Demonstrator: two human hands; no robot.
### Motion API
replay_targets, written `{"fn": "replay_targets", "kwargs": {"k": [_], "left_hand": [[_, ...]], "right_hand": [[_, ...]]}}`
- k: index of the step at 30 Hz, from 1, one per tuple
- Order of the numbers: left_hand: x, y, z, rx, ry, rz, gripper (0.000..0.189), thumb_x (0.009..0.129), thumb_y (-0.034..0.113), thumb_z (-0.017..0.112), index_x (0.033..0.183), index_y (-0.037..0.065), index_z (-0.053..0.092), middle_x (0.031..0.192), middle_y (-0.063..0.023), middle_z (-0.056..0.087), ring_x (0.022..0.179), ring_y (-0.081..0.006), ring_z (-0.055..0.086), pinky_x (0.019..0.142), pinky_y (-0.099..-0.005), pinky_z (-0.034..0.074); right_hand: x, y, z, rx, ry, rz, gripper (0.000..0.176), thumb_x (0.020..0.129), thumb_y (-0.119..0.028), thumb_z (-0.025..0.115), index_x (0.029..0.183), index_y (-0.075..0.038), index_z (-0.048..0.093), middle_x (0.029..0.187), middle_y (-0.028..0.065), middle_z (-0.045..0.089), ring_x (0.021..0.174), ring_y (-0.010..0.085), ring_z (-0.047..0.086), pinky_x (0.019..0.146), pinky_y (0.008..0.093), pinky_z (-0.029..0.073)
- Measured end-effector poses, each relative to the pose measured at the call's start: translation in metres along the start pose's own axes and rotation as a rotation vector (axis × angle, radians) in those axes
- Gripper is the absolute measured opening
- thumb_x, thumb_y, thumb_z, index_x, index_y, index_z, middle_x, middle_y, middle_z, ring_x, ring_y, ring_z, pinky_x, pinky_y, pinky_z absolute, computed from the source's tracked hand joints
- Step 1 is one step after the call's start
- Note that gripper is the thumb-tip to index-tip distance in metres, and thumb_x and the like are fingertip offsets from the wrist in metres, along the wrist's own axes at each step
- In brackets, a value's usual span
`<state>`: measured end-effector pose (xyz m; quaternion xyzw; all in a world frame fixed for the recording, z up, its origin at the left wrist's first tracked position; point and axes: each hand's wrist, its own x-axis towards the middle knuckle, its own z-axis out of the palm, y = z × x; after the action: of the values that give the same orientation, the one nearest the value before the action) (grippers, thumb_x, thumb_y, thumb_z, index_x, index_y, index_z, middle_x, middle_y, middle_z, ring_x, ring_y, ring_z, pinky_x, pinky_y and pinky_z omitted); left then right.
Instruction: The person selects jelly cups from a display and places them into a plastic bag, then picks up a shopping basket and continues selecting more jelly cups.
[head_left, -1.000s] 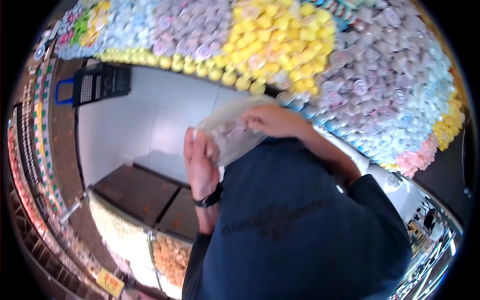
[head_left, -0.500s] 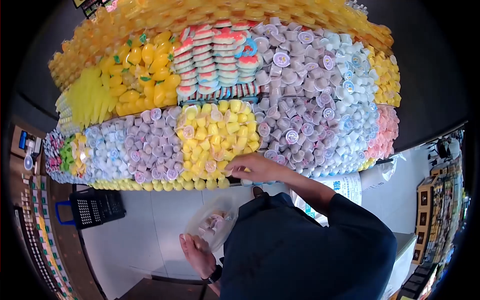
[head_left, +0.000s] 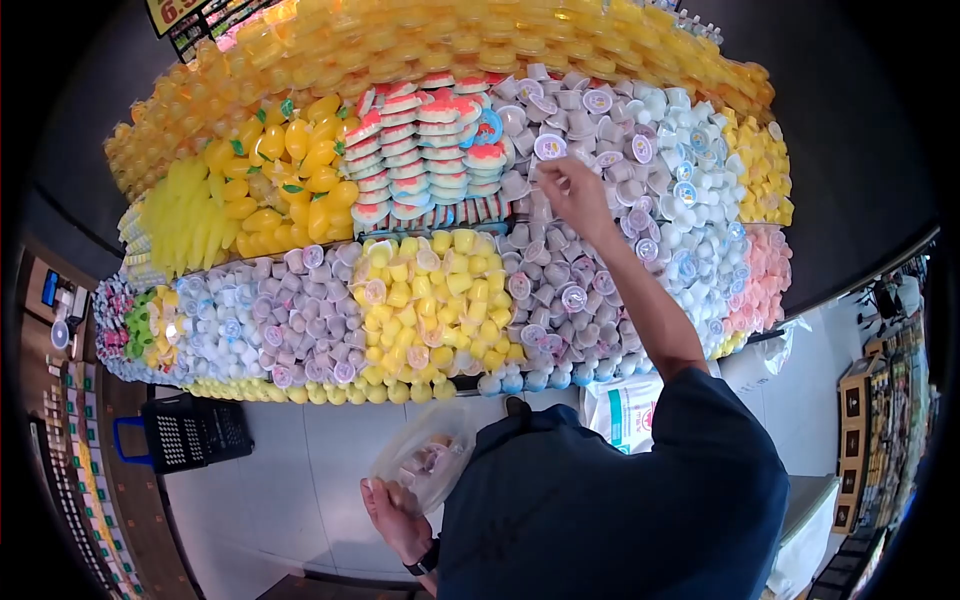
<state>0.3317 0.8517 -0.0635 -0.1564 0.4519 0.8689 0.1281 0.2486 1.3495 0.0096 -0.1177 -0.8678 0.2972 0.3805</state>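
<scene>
My left hand (head_left: 397, 520) is closed on the edge of a clear plastic bag (head_left: 450, 462), which hangs at the front of my body. Several pale purple jelly cups (head_left: 428, 457) lie inside it. With its fingers bent together, my right hand (head_left: 575, 197) is over the back heap of purple jelly cups (head_left: 585, 130), beside the stacked red-and-white packs (head_left: 445, 155). Whatever lies between those fingertips is too small to make out. Closer to me are yellow jelly cups (head_left: 430, 310) and another heap of purple cups (head_left: 570, 270).
Mango-shaped packs (head_left: 295, 150) and white jelly cups (head_left: 690, 190) fill neighbouring sections. A wall of orange tubs (head_left: 480, 40) rises behind. On the floor stand a black basket (head_left: 200, 435) at left and a printed white sack (head_left: 620, 415) under the display's edge.
My right hand has gone from the front edge of the yellow cups up and right to the back purple cups. My left hand still holds the bag. The view has tilted slightly.
</scene>
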Motion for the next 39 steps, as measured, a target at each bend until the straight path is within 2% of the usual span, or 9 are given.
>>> {"fn": "replay_targets", "kwargs": {"k": [9,16,23,28,29,31,35,37,39], "left_hand": [[-0.001,-0.006,0.002,0.015,0.052,0.018,0.021,0.104,0.018,0.048,0.084,0.014,0.042,0.059,0.0073,0.036,0.047,-0.0025,0.028,0.042,-0.0221,0.023],[-0.004,-0.016,-0.013,-0.006,0.052,0.017,0.018,0.103,0.018,0.05,0.086,0.013,0.045,0.065,0.0064,0.042,0.054,-0.0029,0.036,0.048,-0.0214,0.031],[-0.004,-0.02,-0.021,-0.032,0.084,0.014,0.013,0.103,0.018,0.049,0.092,0.01,0.05,0.078,0.0021,0.051,0.068,-0.0065,0.048,0.061,-0.0243,0.043],[-0.001,-0.027,-0.04,-0.065,0.007,0.048,0.013,0.103,0.02,0.049,0.096,0.008,0.051,0.087,-0.0008,0.057,0.076,-0.009,0.053,0.068,-0.0265,0.047],[-0.002,-0.027,-0.034,-0.068,0.012,0.047,0.013,0.103,0.02,0.049,0.096,0.008,0.051,0.087,-0.0008,0.057,0.076,-0.009,0.053,0.068,-0.0265,0.047],[0.0,-0.027,-0.019,-0.012,0.212,0.056,0.02,0.103,0.02,0.049,0.085,0.014,0.043,0.06,0.0062,0.037,0.047,-0.0036,0.029,0.042,-0.0225,0.024],[-0.002,-0.027,-0.019,-0.014,0.227,0.054,0.02,0.103,0.02,0.049,0.085,0.015,0.042,0.06,0.006,0.037,0.047,-0.0037,0.029,0.042,-0.0225,0.024],[-0.002,-0.029,-0.026,0.002,0.148,0.035,0.016,0.104,0.02,0.048,0.092,0.01,0.048,0.079,0.0008,0.054,0.07,-0.0073,0.051,0.062,-0.0247,0.045],[-0.003,-0.022,-0.02,0.001,0.109,0.016,0.017,0.104,0.02,0.047,0.09,0.011,0.047,0.072,0.0028,0.049,0.062,-0.0056,0.045,0.054,-0.0231,0.039]], "right_hand": [[0.13,0.033,0.024,-0.183,0.22,-0.237,0.02,0.078,-0.01,0.069,0.096,-0.001,0.067,0.091,0.0162,0.065,0.081,0.0325,0.064,0.073,0.0409,0.051],[0.171,0.0,0.063,-0.056,-0.16,-0.242,0.038,0.081,-0.032,0.071,0.105,-0.002,0.068,0.098,0.0152,0.068,0.094,0.0311,0.065,0.083,0.0397,0.051],[0.169,-0.021,0.094,-0.265,-0.23,-0.303,0.052,0.081,-0.045,0.069,0.114,-0.006,0.068,0.109,0.017,0.068,0.1,0.034,0.065,0.09,0.0436,0.051],[0.174,-0.031,0.097,-0.364,-0.344,-0.133,0.063,0.077,-0.055,0.068,0.119,-0.007,0.066,0.106,0.0184,0.069,0.102,0.0345,0.065,0.09,0.0439,0.051],[0.174,-0.029,0.099,-0.363,-0.35,-0.136,0.063,0.077,-0.055,0.068,0.119,-0.007,0.066,0.106,0.0184,0.069,0.102,0.0345,0.065,0.09,0.0439,0.051],[0.175,-0.026,0.1,-0.325,-0.302,-0.108,0.063,0.079,-0.056,0.066,0.119,-0.007,0.065,0.103,0.0185,0.07,0.1,0.0334,0.066,0.088,0.0434,0.052],[0.181,-0.023,0.088,-0.329,-0.237,-0.149,0.063,0.08,-0.059,0.065,0.116,-0.006,0.066,0.101,0.018,0.07,0.098,0.0323,0.067,0.087,0.0423,0.052],[0.181,-0.019,0.084,-0.354,-0.213,-0.208,0.066,0.08,-0.062,0.064,0.112,-0.005,0.068,0.099,0.0174,0.071,0.094,0.0323,0.068,0.085,0.0415,0.053],[0.18,-0.01,0.08,-0.332,-0.21,-0.21,0.063,0.081,-0.06,0.066,0.11,-0.004,0.069,0.097,0.0176,0.071,0.091,0.0323,0.069,0.083,0.04,0.053]]}}
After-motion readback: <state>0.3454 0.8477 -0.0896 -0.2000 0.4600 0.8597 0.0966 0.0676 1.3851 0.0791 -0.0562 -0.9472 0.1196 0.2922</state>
